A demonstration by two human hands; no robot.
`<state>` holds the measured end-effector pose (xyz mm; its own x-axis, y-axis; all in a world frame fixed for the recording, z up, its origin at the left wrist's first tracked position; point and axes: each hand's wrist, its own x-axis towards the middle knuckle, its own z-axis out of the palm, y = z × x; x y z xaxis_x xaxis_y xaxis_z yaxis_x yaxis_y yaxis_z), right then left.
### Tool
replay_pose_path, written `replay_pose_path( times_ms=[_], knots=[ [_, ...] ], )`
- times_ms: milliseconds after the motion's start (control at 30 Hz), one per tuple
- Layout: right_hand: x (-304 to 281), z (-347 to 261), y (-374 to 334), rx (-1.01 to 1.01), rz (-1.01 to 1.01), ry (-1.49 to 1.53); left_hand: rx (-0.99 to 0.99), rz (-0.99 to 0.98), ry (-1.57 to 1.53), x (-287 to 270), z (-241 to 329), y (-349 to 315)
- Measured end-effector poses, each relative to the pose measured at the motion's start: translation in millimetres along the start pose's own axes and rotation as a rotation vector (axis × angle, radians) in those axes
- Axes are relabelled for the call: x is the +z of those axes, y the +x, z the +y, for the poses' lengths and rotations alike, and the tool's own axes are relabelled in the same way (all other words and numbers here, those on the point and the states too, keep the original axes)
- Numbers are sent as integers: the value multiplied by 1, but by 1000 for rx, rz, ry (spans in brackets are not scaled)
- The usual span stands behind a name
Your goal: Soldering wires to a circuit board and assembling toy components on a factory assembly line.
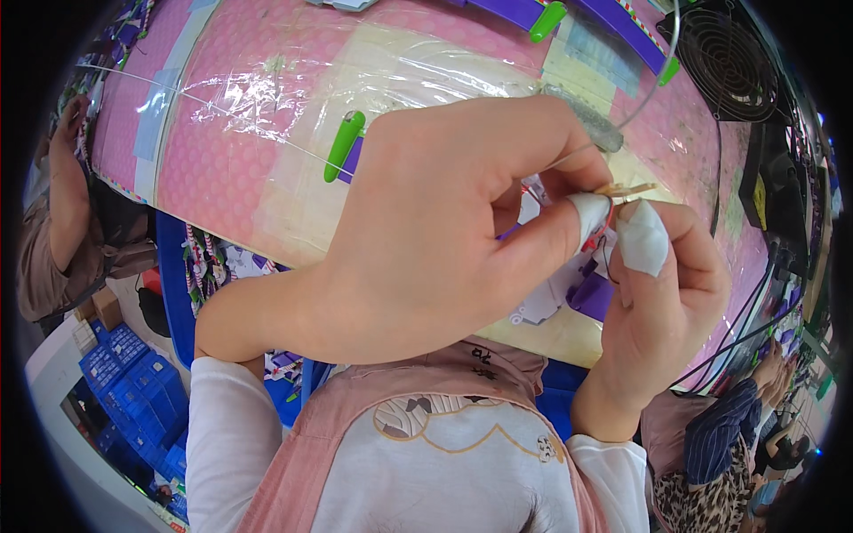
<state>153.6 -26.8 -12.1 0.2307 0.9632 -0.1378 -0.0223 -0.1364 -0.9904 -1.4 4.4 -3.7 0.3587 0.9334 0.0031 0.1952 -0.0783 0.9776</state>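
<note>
My left hand [462,204] reaches across the bench, its white-wrapped thumb pressed to the index finger. Between them is a small gold-coloured metal strip [633,189], its end sticking out to the right. My right hand [666,293], also with a white-wrapped thumb, is closed just below the strip; what lies in its pinch is hidden. A red wire [597,242] and a thin dark wire hang between the two hands. Underneath is a purple plastic part [590,295] beside a white piece [539,306], partly covered by my left hand.
A thin line [240,127] runs from the left to my left hand. Purple strips [511,11] with green ends lie at the far edge; a green-ended piece [345,147] lies nearer. A grey rod [582,115] lies behind my hands. A black fan [727,62] stands far right. People sit either side.
</note>
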Motion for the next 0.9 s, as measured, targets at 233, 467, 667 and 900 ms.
replay_pose_path(
  times_ms=[233, 467, 667, 900],
  knots=[
    [1, 0, 2, 10, -34, 25, 32, 59, 40, 4, -2, 0],
    [-7, 5, 4, 45, -97, 86, 286, 74, 207, 2, -10, 6],
    [-14, 10, 1, 15, -126, 89, 433, 129, 343, 14, -15, 3],
    [-20, 9, 7, 43, -194, 105, 563, 94, 534, 16, -16, 5]
  ],
)
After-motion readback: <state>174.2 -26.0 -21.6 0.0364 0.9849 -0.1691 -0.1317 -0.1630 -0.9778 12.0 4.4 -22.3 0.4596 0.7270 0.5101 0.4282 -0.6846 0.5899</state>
